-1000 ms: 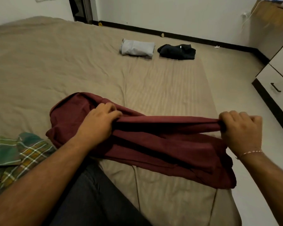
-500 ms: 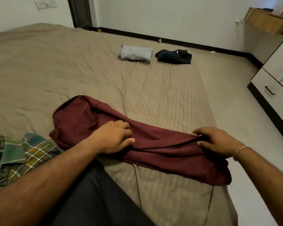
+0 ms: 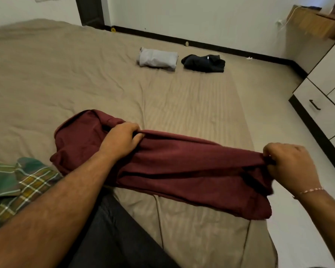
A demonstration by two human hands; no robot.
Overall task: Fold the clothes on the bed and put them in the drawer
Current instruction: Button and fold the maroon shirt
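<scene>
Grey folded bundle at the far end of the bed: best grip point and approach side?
Judging by its pose, take the grey folded bundle across its short width near the middle, coming from above. It lies flat on the bed as a compact oblong, apart from the dark bundle beside it, so both long edges are free.

wooden shelf [image 3: 315,24] on wall, dark doorframe [image 3: 90,12], black skirting [image 3: 201,44].
</scene>
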